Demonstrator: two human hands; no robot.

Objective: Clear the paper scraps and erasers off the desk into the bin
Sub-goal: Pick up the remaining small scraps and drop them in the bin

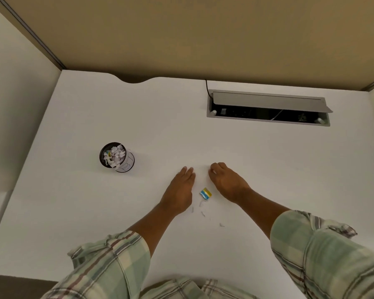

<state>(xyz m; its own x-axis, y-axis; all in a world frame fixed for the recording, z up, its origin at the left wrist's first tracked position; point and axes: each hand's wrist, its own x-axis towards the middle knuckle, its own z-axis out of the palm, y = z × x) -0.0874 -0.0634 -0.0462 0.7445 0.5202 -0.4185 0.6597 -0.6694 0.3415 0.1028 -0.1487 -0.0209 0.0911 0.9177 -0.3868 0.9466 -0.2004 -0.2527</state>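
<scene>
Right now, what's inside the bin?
The bin holds white paper scraps heaped to the rim, with a yellow bit among them. Anything beneath the heap is covered.

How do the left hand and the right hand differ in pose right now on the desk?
The left hand lies with fingers straight and together, pointing away from the person; the right hand has its fingers curled, fingertips down on the desk. The left hand is on the side toward the mesh bin; the right hand is farther from it. Both are palm-down, hold nothing visible, and flank the blue-and-yellow eraser without touching it.
</scene>
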